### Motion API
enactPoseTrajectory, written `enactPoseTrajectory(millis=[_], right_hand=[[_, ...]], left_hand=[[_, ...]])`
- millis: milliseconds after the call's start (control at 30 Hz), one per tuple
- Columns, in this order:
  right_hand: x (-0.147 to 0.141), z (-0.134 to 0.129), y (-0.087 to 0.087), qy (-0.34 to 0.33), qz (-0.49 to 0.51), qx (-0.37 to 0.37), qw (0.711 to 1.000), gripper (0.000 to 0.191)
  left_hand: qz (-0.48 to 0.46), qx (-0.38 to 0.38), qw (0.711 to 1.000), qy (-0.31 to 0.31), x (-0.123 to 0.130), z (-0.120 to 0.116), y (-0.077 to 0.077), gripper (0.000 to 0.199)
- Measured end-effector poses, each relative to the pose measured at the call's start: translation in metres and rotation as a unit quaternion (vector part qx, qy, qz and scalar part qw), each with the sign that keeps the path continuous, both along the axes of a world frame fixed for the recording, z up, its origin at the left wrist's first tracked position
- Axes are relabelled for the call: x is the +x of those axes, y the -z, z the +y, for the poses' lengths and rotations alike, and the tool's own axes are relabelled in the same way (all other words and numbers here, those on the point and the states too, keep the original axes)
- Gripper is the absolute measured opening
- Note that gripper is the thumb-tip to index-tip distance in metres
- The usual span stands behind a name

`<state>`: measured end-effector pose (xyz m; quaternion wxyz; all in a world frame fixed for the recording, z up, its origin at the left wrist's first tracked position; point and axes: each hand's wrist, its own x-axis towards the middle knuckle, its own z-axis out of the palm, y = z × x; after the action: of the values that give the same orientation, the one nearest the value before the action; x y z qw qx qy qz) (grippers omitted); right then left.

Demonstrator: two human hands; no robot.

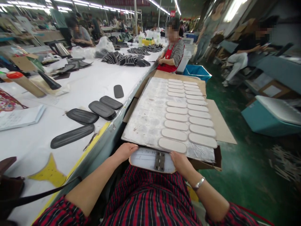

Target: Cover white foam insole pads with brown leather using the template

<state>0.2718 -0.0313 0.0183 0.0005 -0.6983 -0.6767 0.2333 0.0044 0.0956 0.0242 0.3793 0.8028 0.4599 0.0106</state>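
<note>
A whitish oval plate (pixel 143 159) with a metal hinge (pixel 159 161) on it lies at my lap, just below the near edge of a grey board (pixel 141 116). My left hand (pixel 126 151) is closed on the plate's left end, and my right hand (pixel 180 160) grips its right end. On the board, two columns of pale oval pieces (pixel 174 134) cover the right half. Several black oval pieces (pixel 81 116) lie on the white table to the left, some of them stacked.
The white table (pixel 77 81) runs along the left with a yellow strip at its edge. A glue bottle (pixel 25 84) lies at its left. A person in a red apron (pixel 172 53) sits beyond the board, near a blue crate (pixel 197 72). A teal bin (pixel 270 116) stands right.
</note>
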Motion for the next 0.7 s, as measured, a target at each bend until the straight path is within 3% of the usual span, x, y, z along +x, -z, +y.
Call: enactPoseTrajectory(millis=[200, 400, 467, 600, 700], right_hand=[[0.006, -0.024, -0.014, 0.091, 0.03, -0.055, 0.994, 0.04], [0.004, -0.036, -0.008, 0.137, 0.064, -0.089, 0.985, 0.031], [0.003, -0.04, -0.004, 0.18, 0.125, -0.111, 0.969, 0.033], [0.002, -0.047, -0.001, 0.272, 0.269, -0.166, 0.909, 0.042], [0.001, -0.049, -0.005, 0.259, 0.223, -0.12, 0.932, 0.035]], left_hand=[[0.018, -0.057, 0.995, -0.082, -0.024, -0.019, -0.011, 0.029], [0.001, -0.128, 0.978, -0.165, -0.023, -0.031, -0.001, 0.028], [-0.01, -0.153, 0.969, -0.191, -0.022, -0.032, 0.003, 0.028], [-0.029, -0.174, 0.959, -0.22, -0.02, -0.038, 0.003, 0.03], [-0.019, -0.152, 0.967, -0.206, -0.017, -0.043, -0.003, 0.036]])
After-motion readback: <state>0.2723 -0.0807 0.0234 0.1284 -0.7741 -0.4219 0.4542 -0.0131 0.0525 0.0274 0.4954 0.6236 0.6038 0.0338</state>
